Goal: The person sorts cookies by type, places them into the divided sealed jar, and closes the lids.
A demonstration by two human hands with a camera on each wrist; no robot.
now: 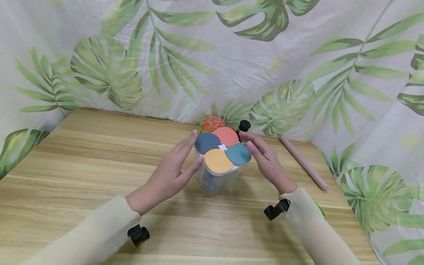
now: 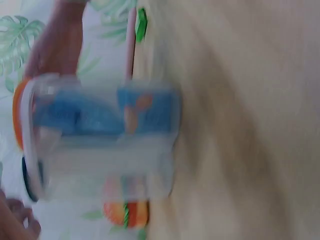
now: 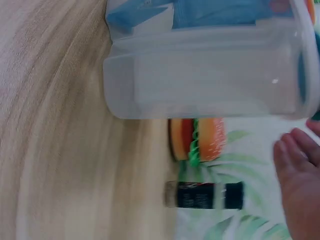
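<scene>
A clear plastic storage container (image 1: 212, 180) stands upright on the table, its compartments topped by petal-shaped lids in dark blue, coral, teal and yellow (image 1: 218, 161). Through its wall a blue packet (image 2: 90, 112) shows inside one compartment, while a neighbouring compartment (image 3: 205, 80) looks empty. My left hand (image 1: 169, 169) is at the left side of the lid, thumb and fingers spread and fairly straight, fingertips right at the rim. On the opposite side my right hand (image 1: 266, 158) has its fingers extended beside the teal lid. Neither hand is curled round the container.
Behind the container are a toy hamburger (image 1: 213, 124) and a small dark bottle with a black cap (image 1: 244, 126). A pink rolled tube (image 1: 303, 162) lies along the right side of the table. Something bright green (image 1: 320, 209) shows beside the right sleeve. A leaf-print cloth (image 1: 185, 55) hangs behind.
</scene>
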